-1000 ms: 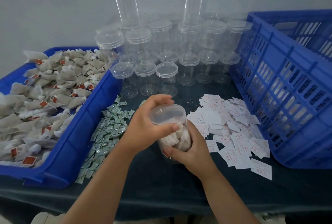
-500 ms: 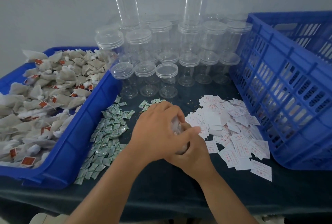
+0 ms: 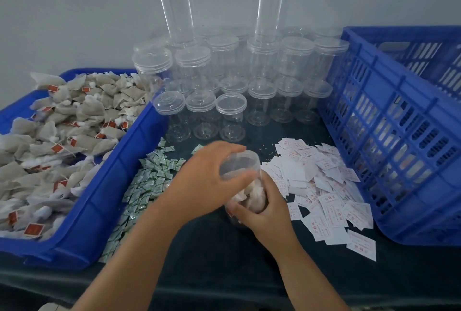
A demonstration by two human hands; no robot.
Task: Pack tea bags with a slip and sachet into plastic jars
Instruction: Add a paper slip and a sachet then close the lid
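A clear plastic jar (image 3: 252, 198) filled with tea bags stands on the dark table in front of me. My right hand (image 3: 264, 213) grips its body from the near side. My left hand (image 3: 212, 181) holds the clear lid (image 3: 239, 166) on the jar's mouth, fingers curled round the rim. Loose tea bags (image 3: 62, 136) with red tags fill the blue tray (image 3: 107, 193) at the left. Green sachets (image 3: 147, 181) lie scattered beside the tray. White paper slips (image 3: 321, 186) with red print are heaped to the right of the jar.
Several empty lidded clear jars (image 3: 229, 116) stand in rows at the back, some stacked, two tall ones on top. A large blue slotted crate (image 3: 399, 136) stands at the right. The grey wall is close behind.
The left hand, which covered the jar top half a second ago, has turned so the lid shows again. The right hand still grips the jar in the same spot.
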